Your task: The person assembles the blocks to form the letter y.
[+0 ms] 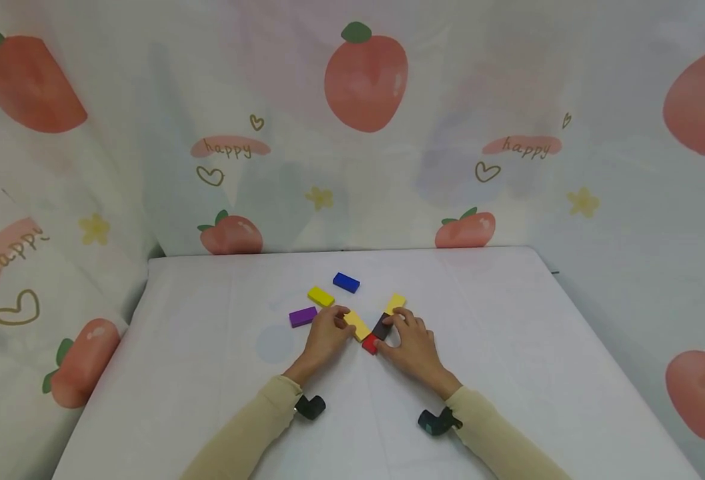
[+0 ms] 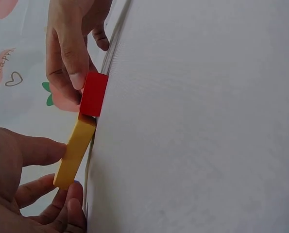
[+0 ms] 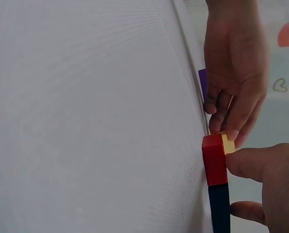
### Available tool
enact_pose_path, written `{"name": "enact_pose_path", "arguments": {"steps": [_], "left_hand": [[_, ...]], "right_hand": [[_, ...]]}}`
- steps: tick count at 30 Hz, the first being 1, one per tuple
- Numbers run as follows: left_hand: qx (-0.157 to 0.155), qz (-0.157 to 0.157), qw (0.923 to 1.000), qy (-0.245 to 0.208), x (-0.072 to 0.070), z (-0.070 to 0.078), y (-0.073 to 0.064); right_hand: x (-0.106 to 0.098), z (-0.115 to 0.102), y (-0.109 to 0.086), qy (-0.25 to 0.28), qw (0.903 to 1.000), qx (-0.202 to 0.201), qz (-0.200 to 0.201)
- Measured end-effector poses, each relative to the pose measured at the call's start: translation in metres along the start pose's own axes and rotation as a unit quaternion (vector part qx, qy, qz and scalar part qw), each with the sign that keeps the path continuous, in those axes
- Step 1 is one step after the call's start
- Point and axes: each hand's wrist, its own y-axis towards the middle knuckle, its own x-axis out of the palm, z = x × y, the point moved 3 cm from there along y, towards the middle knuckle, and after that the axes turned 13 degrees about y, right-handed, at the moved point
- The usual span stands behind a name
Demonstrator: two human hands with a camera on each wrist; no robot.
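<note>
Near the middle of the white table, my left hand pinches a light yellow block between thumb and fingers. The block slants, with its near end against a small red block; the left wrist view shows the two meeting. From the red block a black block runs away to the right, and a second light yellow block continues past it, making a V shape. My right hand holds the red and black blocks, thumb on the red one and a finger on the black one.
Left of the V lie a purple block beside my left hand and a bright yellow block. A blue block lies farther back. A fruit-print curtain hangs behind the white-covered table.
</note>
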Motion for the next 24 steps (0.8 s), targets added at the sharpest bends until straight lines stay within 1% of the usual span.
{"name": "enact_pose_path", "arguments": {"steps": [6, 9, 15, 19, 24], "left_hand": [[0.011, -0.005, 0.9992, 0.038, -0.0006, 0.0006, 0.0014], [0.012, -0.01, 0.9986, 0.05, 0.0002, 0.0005, 0.0016], [0.008, -0.021, 0.9983, 0.054, 0.0012, -0.0022, 0.0022], [0.009, -0.022, 0.9983, 0.053, -0.0001, -0.0026, 0.0021], [0.01, -0.026, 0.9981, 0.055, -0.0001, -0.0024, 0.0028]], "right_hand": [[0.0006, 0.0009, 0.0006, -0.001, 1.0, 0.0, 0.002], [0.0011, 0.0013, 0.0003, -0.002, 1.0, -0.001, 0.001], [0.0015, -0.0001, 0.0006, 0.0, 1.0, -0.002, 0.002], [0.0017, -0.0012, 0.001, 0.002, 1.0, 0.0, 0.001], [0.0013, -0.0027, 0.0004, 0.004, 0.9999, 0.01, -0.006]]}}
